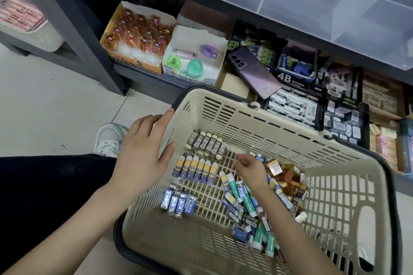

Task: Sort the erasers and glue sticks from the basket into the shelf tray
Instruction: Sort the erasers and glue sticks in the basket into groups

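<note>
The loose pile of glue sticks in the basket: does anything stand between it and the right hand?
Nothing visible does. The right hand is inside the open basket, directly over the loose pile; the left hand rests on its left wall.

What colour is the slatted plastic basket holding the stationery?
The slatted basket is beige with a dark rim; head view.

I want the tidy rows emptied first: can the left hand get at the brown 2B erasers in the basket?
Probably yes. The left hand rests on the basket rim beside the brown 2B erasers, which lie uncovered; the right hand is over the loose pile.
</note>
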`<state>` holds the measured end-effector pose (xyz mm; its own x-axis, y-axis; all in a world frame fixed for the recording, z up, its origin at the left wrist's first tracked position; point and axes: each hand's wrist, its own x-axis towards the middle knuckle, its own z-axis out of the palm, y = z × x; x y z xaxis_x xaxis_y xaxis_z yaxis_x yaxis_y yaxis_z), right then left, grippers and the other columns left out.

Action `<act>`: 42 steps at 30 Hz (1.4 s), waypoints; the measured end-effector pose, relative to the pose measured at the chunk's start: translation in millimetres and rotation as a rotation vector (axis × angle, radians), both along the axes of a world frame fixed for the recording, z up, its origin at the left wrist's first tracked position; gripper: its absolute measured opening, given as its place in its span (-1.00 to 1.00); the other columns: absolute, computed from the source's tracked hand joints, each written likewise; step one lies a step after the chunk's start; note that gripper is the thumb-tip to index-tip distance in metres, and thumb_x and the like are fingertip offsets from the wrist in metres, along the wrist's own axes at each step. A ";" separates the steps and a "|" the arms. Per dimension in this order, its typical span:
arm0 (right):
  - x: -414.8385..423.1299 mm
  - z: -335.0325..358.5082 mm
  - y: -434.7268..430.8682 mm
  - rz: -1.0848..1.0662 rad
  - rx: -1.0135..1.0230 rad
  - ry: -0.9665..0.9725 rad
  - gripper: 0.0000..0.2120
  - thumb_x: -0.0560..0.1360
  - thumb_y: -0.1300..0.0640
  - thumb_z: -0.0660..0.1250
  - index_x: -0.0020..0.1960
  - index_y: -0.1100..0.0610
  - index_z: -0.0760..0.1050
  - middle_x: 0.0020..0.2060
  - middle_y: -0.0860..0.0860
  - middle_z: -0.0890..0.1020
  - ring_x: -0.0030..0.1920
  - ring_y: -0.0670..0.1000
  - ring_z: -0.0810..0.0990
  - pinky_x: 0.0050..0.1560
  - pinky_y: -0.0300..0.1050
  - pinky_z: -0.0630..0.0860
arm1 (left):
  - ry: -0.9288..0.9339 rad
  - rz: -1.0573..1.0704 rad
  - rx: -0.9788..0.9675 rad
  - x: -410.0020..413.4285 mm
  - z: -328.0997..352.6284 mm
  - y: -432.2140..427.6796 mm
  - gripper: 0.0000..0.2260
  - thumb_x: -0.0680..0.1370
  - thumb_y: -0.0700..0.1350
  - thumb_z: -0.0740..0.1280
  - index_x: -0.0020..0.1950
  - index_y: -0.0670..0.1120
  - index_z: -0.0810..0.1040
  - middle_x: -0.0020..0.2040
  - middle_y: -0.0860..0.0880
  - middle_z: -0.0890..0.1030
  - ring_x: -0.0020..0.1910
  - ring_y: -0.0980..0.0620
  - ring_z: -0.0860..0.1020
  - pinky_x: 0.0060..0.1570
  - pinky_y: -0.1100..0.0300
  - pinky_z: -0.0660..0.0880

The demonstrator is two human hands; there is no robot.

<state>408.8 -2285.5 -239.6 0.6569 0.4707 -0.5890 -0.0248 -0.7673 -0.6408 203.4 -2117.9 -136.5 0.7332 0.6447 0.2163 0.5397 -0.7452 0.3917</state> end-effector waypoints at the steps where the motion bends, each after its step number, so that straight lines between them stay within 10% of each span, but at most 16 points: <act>1: 0.3 1.5 -11.3 0.178 -0.077 -0.062 -0.66 0.54 0.14 0.33 0.29 0.21 0.48 0.23 0.11 0.56 0.17 0.08 0.56 0.21 0.03 0.49 | 0.000 0.002 0.003 0.1 0.0 0.2 -0.47 0.51 0.02 0.17 0.43 -0.19 0.31 0.12 -0.21 0.53 0.12 -0.14 0.39 0.16 0.07 0.29; 10: -19.0 -7.3 -33.7 0.904 -0.338 -0.487 -0.23 0.41 -0.32 0.29 0.51 -0.08 0.13 0.36 -0.09 0.37 0.36 0.05 0.21 0.34 0.04 0.19 | 0.009 0.001 -0.008 -0.4 -1.3 0.5 -0.45 0.51 0.04 0.16 0.43 -0.20 0.31 0.10 -0.25 0.54 0.08 -0.24 0.45 0.14 -0.02 0.34; 21: -26.9 -13.3 -35.4 1.070 -0.192 -0.533 -0.56 0.49 0.04 0.33 0.35 -0.08 0.39 0.15 0.04 0.52 0.20 0.12 0.47 0.18 0.01 0.44 | 0.026 0.011 -0.068 -1.3 -2.4 1.0 -0.45 0.51 0.05 0.15 0.45 -0.18 0.29 0.09 -0.23 0.54 0.08 -0.25 0.47 0.11 -0.11 0.41; 33: -41.0 -12.6 -53.8 1.180 -0.278 -0.427 -0.39 0.44 -0.14 0.38 0.43 -0.10 0.27 0.28 0.02 0.36 0.32 0.07 0.31 0.32 0.00 0.29 | 0.026 0.027 -0.125 -0.8 -0.2 -0.1 -0.42 0.48 0.05 0.18 0.46 -0.14 0.28 0.09 -0.21 0.53 0.10 -0.25 0.46 0.13 -0.10 0.40; 38: -35.5 -6.8 -69.1 0.954 -0.138 -0.539 -0.55 0.32 0.02 0.53 0.18 0.02 0.55 0.02 0.03 0.52 0.08 0.11 0.48 0.01 0.10 0.54 | 0.027 0.031 -0.139 -0.4 0.5 -1.0 -0.42 0.47 -0.06 0.32 0.47 -0.15 0.29 0.10 -0.23 0.53 0.11 -0.26 0.45 0.16 -0.09 0.37; 42: -40.4 -2.0 -70.1 0.967 -0.181 -0.424 -0.58 0.49 -0.04 0.36 0.30 0.08 0.48 0.17 -0.01 0.57 0.24 0.04 0.43 0.27 -0.09 0.37 | 0.016 0.035 -0.143 0.4 3.0 -1.6 -0.40 0.47 -0.13 0.39 0.47 -0.15 0.29 0.10 -0.24 0.53 0.12 -0.27 0.45 0.17 -0.08 0.36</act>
<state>368.4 -2355.6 -241.6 0.2189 0.8294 -0.5140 0.8426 -0.4263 -0.3290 203.8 -2119.4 -133.6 0.7123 0.6934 0.1089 0.5715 -0.6630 0.4835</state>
